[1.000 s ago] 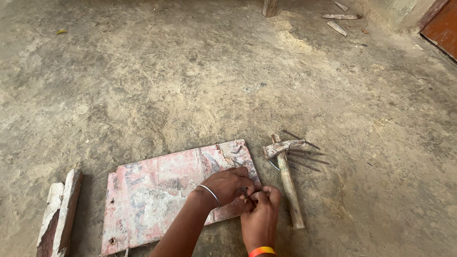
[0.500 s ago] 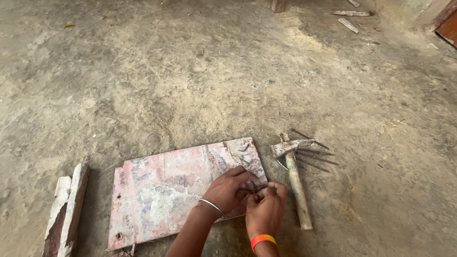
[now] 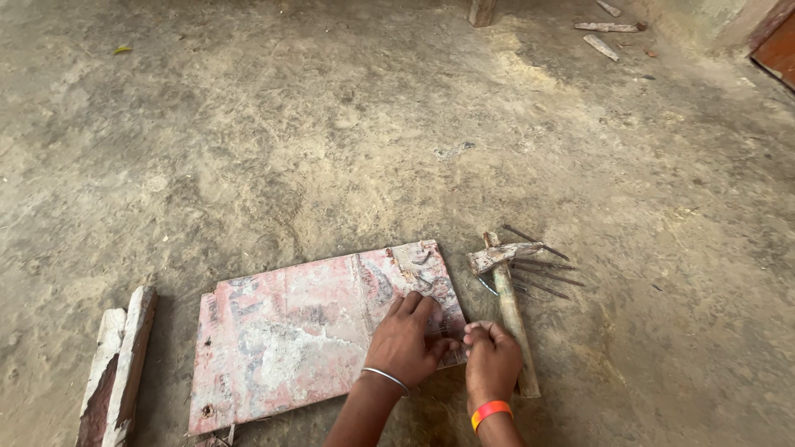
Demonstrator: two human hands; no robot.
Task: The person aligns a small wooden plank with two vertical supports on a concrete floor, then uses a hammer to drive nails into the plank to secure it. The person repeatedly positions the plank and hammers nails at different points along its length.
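Left hand (image 3: pixel 410 339) lying palm down on the near right corner of the pink board (image 3: pixel 315 331), its grip pinched together on a thin nail (image 3: pixel 443 333) at the board's right edge. Right hand (image 3: pixel 491 358) meeting it from the right, fingers curled and closing on the same nail, so that both grips are clamping one small piece; how the nail is sitting in the board cannot be told. A silver bangle is circling the left wrist and an orange band (image 3: pixel 490 411) the right. The board, flat and worn, with pink paint flaking to white, is lying on the dusty concrete floor (image 3: pixel 331 149). Just beside the right hand a hammer (image 3: pixel 509 306) is resting with its wooden handle pointing near and its head far. Loose nails (image 3: pixel 542 273) are lying fanned out right of the hammer head. Two narrow wood strips (image 3: pixel 116 364) are lying side by side left of the board, well apart from the hands
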